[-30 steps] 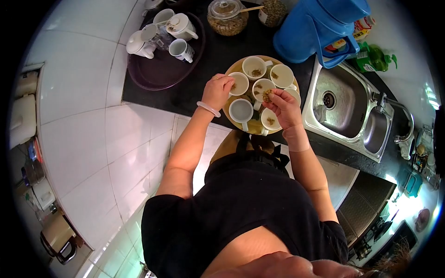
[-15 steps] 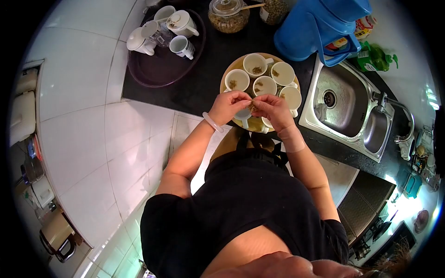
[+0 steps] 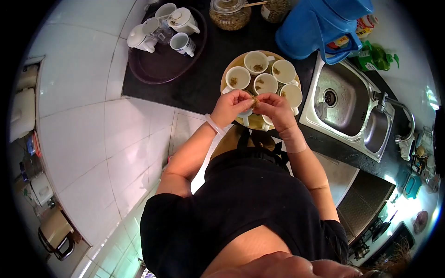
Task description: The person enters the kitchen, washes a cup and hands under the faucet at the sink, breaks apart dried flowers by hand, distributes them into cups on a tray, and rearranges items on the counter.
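Observation:
My left hand (image 3: 230, 109) and my right hand (image 3: 278, 113) meet at the fingertips above the near side of a round yellowish tray (image 3: 225, 78). Both pinch a small clump of dried, yellow-brown tea herb (image 3: 254, 102), partly covered by the fingers. On the tray stand several white mugs, among them a back mug (image 3: 256, 59), a left mug (image 3: 238, 74), and a middle mug (image 3: 266, 81). Bits of dried herb lie in the mugs whose insides show. The nearest mugs are partly hidden below my hands.
A glass jar (image 3: 229, 17) of dried herb and a big blue thermos jug (image 3: 303, 32) stand behind the tray. To the right is a steel sink (image 3: 343, 88), with a green soap bottle (image 3: 375, 58) beyond it. A dark tray (image 3: 153, 76) holds cups and lidded mugs at left.
The pinched fingertips have shifted slightly, and a bit more of the herb clump shows between them. The view has moved very slightly; the mugs stay in place on the tray.

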Demonstrator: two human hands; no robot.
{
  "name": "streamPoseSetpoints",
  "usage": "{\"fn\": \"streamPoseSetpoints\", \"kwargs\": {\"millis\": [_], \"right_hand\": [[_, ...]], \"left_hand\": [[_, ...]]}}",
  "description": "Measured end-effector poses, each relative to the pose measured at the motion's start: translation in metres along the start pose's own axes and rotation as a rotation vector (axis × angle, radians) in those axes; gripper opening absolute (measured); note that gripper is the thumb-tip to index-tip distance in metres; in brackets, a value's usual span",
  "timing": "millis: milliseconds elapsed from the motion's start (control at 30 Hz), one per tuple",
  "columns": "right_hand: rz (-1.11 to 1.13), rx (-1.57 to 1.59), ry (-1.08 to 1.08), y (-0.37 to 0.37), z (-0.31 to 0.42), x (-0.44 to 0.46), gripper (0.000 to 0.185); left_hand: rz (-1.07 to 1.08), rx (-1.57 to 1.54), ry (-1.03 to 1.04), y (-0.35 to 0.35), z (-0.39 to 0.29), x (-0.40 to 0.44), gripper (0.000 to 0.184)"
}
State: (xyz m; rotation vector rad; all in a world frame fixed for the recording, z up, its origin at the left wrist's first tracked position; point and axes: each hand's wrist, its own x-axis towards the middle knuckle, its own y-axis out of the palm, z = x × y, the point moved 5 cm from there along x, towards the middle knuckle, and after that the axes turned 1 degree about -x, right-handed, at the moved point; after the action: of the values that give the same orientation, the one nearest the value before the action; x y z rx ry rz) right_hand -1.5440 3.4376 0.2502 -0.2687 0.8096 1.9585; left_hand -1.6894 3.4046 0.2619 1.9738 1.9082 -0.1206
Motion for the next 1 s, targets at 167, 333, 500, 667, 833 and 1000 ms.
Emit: {"fn": "streamPoseSetpoints", "kwargs": {"millis": [167,333,500,667,833,1000], "right_hand": [[0.012,-0.084,-0.023,0.0,-0.004,-0.003,0.017],[0.021,-0.04,0.005,0.003,-0.002,-0.009,0.016],[0.038,0.015,0.011,0.006,0.001,-0.014,0.015],[-0.066,0.05,0.021,-0.016,0.005,-0.017,0.014],[-0.075,0.12,-0.011,-0.023,0.009,-0.02,0.014],[-0.134,0.171,0.019,-0.04,-0.005,-0.023,0.013]], "left_hand": [[-0.016,0.075,-0.01,-0.001,0.01,-0.002,0.01],[-0.015,-0.08,-0.022,-0.003,0.013,-0.006,0.009],[-0.095,-0.303,-0.037,-0.005,0.017,-0.012,0.009],[-0.269,-0.341,0.025,-0.034,0.004,-0.012,0.009],[-0.136,-0.23,-0.034,-0.034,0.001,-0.017,0.009],[-0.071,0.183,0.077,-0.026,0.022,-0.021,0.014]]}}
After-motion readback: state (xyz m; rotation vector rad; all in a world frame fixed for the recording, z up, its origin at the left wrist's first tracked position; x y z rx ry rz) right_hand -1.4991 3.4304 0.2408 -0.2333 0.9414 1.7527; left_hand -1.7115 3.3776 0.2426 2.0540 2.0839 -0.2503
